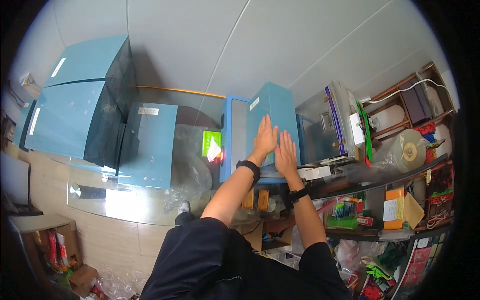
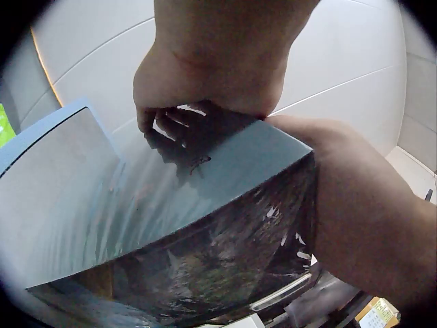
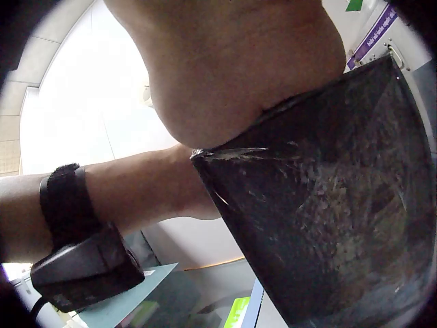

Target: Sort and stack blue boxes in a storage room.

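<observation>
A tall blue-green box point(image 1: 280, 102) with a white label stands in the middle of the head view. My left hand point(image 1: 266, 136) lies against its face, fingers extended. Beside it, my right hand point(image 1: 286, 155) is also flat with straight fingers, at the box's right part. The left wrist view has the left hand point(image 2: 205, 85) on the pale blue face point(image 2: 239, 167), above a dark, plastic-wrapped side. In the right wrist view the right hand point(image 3: 246, 82) rests along the edge of the dark, glossy side point(image 3: 328, 198); its fingers are hidden.
A blue-framed crate point(image 1: 226, 145) stands around the box's lower part. Left of it are a green tissue pack point(image 1: 211, 143), clear plastic and more blue-green boxes point(image 1: 150, 145). To the right are a clear case point(image 1: 322, 122), a film roll point(image 1: 410, 151) and cluttered shelves.
</observation>
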`<state>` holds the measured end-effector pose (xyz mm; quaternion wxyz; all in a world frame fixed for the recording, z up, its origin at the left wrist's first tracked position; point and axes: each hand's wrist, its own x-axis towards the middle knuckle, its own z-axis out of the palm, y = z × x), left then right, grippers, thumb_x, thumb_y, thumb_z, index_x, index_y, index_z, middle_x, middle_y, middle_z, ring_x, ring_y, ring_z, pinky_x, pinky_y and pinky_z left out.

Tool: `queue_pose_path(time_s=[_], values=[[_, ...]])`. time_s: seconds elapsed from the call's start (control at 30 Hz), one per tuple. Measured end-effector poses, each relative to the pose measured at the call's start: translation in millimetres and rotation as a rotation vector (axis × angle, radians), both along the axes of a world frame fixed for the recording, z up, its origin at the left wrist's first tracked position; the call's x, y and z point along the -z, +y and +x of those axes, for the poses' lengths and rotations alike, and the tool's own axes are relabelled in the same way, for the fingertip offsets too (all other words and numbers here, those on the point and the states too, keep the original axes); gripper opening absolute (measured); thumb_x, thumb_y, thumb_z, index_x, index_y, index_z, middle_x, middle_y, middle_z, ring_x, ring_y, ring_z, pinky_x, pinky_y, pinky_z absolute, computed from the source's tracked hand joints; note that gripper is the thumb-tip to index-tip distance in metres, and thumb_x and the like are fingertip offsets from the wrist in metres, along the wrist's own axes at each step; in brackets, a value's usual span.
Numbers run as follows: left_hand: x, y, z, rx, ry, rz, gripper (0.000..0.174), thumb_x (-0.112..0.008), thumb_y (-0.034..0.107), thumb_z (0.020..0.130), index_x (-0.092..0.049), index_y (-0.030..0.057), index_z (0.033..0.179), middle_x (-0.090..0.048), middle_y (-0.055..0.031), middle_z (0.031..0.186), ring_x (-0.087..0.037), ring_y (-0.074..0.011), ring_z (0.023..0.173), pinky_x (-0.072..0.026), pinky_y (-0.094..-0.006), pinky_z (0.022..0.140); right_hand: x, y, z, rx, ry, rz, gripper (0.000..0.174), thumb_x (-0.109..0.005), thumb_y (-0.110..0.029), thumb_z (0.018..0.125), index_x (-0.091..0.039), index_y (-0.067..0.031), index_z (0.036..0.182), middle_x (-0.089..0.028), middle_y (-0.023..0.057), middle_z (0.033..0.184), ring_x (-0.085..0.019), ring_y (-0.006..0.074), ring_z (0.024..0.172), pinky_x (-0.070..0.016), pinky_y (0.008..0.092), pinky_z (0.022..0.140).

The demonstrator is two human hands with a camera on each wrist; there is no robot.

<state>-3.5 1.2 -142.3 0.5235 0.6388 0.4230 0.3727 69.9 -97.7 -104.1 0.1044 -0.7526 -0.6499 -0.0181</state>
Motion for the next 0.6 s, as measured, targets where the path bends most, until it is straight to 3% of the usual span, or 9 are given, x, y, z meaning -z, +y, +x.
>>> queue_pose_path(time_s=[0.1, 0.2, 0.3, 0.6], values=[[3.2, 1.3, 1.9, -0.004, -0.002, 0.02, 0.062, -0.042, 0.032, 0.097, -0.021, 0.0016, 0.147, -0.024, -0.0212, 0.152, -0.025, -0.0356, 0.14, -0.0287, -0.0448, 0.111, 0.5, 0.4, 0.6, 0.002, -0.002, -0.004, 0.055, -0.031, -0.03, 0.1, -0.028, 0.0017, 0.145, -0.024, 0.0192, 0.153, -0.019, 0.033, 0.143, -0.0114, 0.0468, 0.115], [-3.6, -1.1, -3.7, -0.017, -0.048, 0.026, 0.063, -0.042, 0.032, 0.097, -0.023, -0.0067, 0.144, -0.027, -0.0282, 0.148, -0.027, -0.0407, 0.137, -0.025, -0.0423, 0.112, 2.8, 1.4, 1.9, 0.004, -0.008, -0.006, 0.055, -0.031, -0.03, 0.1, -0.028, 0.0016, 0.145, -0.024, 0.0191, 0.153, -0.019, 0.0327, 0.143, -0.0111, 0.0469, 0.115], [1.4, 0.3, -0.2, -0.011, -0.018, 0.028, 0.062, -0.041, 0.032, 0.097, -0.021, 0.001, 0.147, -0.023, -0.0216, 0.152, -0.025, -0.0361, 0.14, -0.0282, -0.0449, 0.111, 1.2, 1.2, 0.5, 0.011, -0.003, -0.012, 0.055, -0.031, -0.03, 0.1, -0.028, 0.0016, 0.145, -0.023, 0.0189, 0.153, -0.019, 0.0324, 0.143, -0.0108, 0.0468, 0.115], [3.1, 1.9, 1.2, -0.007, -0.021, 0.017, 0.063, -0.041, 0.032, 0.097, -0.02, 0.0012, 0.147, -0.023, -0.0212, 0.152, -0.024, -0.0357, 0.14, -0.0272, -0.0443, 0.112, -2.2, 1.8, -2.8, 0.023, 0.01, -0.022, 0.055, -0.03, -0.03, 0.1, -0.028, 0.0016, 0.145, -0.023, 0.0189, 0.153, -0.018, 0.032, 0.143, -0.0096, 0.0464, 0.116]])
